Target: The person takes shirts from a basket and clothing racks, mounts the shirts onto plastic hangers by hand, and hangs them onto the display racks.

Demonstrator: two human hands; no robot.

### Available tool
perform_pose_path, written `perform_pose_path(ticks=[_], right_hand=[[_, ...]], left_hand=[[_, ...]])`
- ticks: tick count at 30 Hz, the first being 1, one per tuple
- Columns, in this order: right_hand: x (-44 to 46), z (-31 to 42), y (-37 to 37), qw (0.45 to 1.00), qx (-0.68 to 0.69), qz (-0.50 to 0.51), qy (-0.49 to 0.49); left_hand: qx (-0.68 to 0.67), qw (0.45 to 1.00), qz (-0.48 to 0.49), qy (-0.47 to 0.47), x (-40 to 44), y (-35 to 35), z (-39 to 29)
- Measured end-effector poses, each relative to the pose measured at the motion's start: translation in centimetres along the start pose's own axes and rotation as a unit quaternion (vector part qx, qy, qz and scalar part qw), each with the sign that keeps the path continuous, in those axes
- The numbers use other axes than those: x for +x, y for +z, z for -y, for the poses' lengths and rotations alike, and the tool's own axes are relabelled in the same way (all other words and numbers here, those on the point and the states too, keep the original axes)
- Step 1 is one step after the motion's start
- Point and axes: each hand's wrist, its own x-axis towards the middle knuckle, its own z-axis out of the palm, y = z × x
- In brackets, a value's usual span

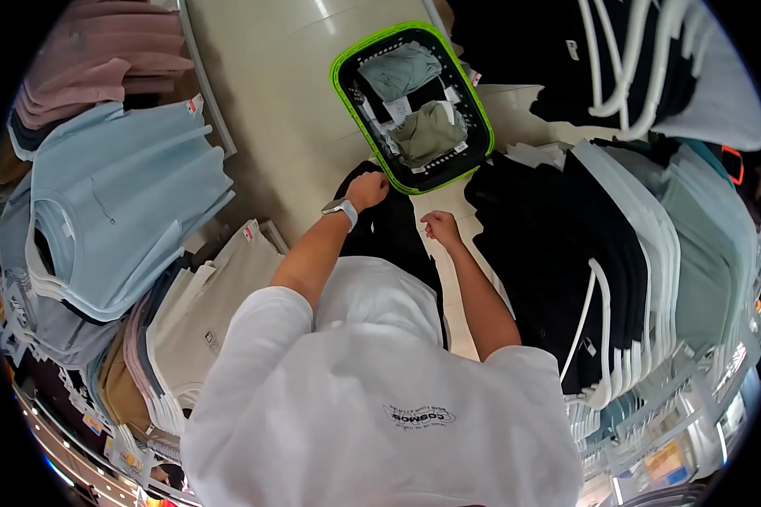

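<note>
My left hand (368,191), a watch (340,209) on its wrist, is curled closed beside the near left corner of a black shopping basket (338,80) with a bright green rim. Whether it touches the rim, or has anything inside its fingers, I cannot tell. To the right, just below the basket's near edge, my right hand (440,226) has loosely curled fingers with nothing visible in them. Inside the basket lie a folded grey-green garment (400,71) at the far end and an olive garment (429,135) nearer me, with white tags between them.
Light blue shirts (118,203) and cream shirts (203,321) hang on racks to my left, pink ones (110,59) beyond. On my right hang black garments (558,245) on white hangers (604,329), close to my arm. A pale tiled floor (279,110) runs between the racks.
</note>
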Motion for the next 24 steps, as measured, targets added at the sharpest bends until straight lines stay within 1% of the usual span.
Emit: perform_pose_path(ticks=[1,3,5,7,9,11,12,13,14,15,17,18,19,20,21,22,23,24], right_hand=[[1.3,-0.1,0.0,1.000,-0.006,0.004,0.006],[3.9,0.0,0.4,0.996,-0.088,0.003,-0.015],[6.7,0.7,0.4,0.995,-0.095,0.009,-0.013],[9.2,0.8,0.4,0.994,-0.103,0.001,-0.046],[12.3,0.9,0.4,0.995,-0.094,-0.007,-0.036],[14.9,0.4,0.1,0.991,-0.105,-0.028,-0.077],[14.8,2.5,0.3,0.999,-0.049,-0.003,-0.008],[14.9,4.1,0.7,0.999,-0.050,-0.003,-0.006],[15.6,5.5,1.0,1.000,0.027,0.004,0.003],[16.8,6.5,1.2,0.995,0.103,0.012,0.010],[21.5,7.2,1.2,0.996,0.081,0.016,-0.009],[24.4,7.3,1.3,0.985,-0.076,-0.059,-0.144],[26.5,7.9,1.6,0.925,-0.229,-0.129,-0.273],[28.5,8.6,1.7,0.925,-0.232,-0.125,-0.274],[29.8,10.8,2.2,0.900,-0.270,-0.157,-0.304],[30.9,12.7,2.6,0.872,-0.306,-0.189,-0.332],[32.1,13.8,3.1,0.872,-0.308,-0.185,-0.333],[33.2,14.7,3.5,0.859,-0.310,-0.183,-0.364]], left_hand=[[-0.006,1.000,0.000,-0.007,0.1,0.5,0.2],[-0.002,0.999,0.000,-0.039,0.5,1.6,0.6],[-0.004,0.999,-0.006,-0.050,1.1,2.6,1.0],[-0.047,0.996,-0.013,-0.068,1.5,3.7,1.4],[-0.054,0.996,-0.007,-0.065,2.6,4.4,2.1],[-0.093,0.995,-0.003,-0.049,3.9,4.9,2.5],[-0.095,0.994,-0.005,-0.048,5.1,5.0,2.7],[-0.124,0.991,-0.023,-0.046,5.9,5.0,2.9],[-0.153,0.986,-0.043,-0.043,6.9,5.1,3.1],[-0.154,0.986,-0.045,-0.043,8.3,5.6,3.6],[-0.210,0.961,-0.167,-0.060,11.5,6.7,5.0],[-0.300,0.941,-0.143,-0.072,13.1,6.2,5.6],[-0.302,0.939,-0.145,-0.076,14.5,5.8,6.0],[-0.345,0.922,-0.154,-0.087,16.0,5.3,6.5],[-0.388,0.902,-0.165,-0.097,17.7,4.8,7.1],[-0.409,0.892,-0.154,-0.116,19.2,4.6,7.8],[-0.411,0.890,-0.157,-0.119,20.9,5.1,8.8],[-0.461,0.860,-0.167,-0.143,22.5,6.1,9.9]])
